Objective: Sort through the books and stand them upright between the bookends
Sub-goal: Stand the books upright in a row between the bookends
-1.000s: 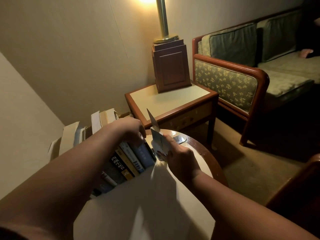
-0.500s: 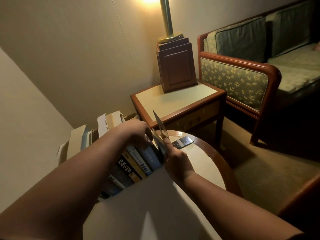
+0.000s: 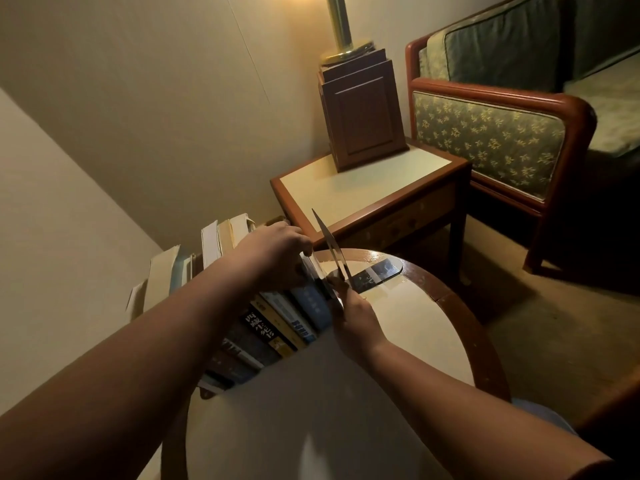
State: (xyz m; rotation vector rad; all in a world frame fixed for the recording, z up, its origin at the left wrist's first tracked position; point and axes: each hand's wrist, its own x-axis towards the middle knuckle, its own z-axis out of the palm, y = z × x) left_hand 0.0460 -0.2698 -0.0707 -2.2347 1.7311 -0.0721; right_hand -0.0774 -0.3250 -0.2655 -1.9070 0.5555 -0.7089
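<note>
Head view, risks first.
- Your left hand [image 3: 273, 252] is curled over the tops of the last few books [image 3: 277, 323] at the right end of the row, gripping them.
- Your right hand [image 3: 356, 320] pinches the metal bookend [image 3: 329, 244] low on its upright plate. The foot lies flat on the table, pointing away from the row.
- The plate stands just beside the end book; whether it touches cannot be told.
- The row stands on the left part of the round table [image 3: 467, 327], spines toward you, near the table's edge.
- Likely failure: with the foot pointing outward, no book's weight pins it. Let go with your left hand and the row may lean, push the bookend along the glossy top and fan out.
- Second risk: books at the near end sit close to the rim and could drop off if the row shifts.
- The thin plate could nip your fingers against the end book.
- The other bookend is not clearly visible.

Surface and room.
- The tabletop is pale and smooth with a wood rim.
- Beyond it are a square side table [image 3: 363, 188] carrying a lamp [image 3: 360, 116], an armchair [image 3: 502, 133], carpet and plain walls.
- The light is dim and warm.
</note>
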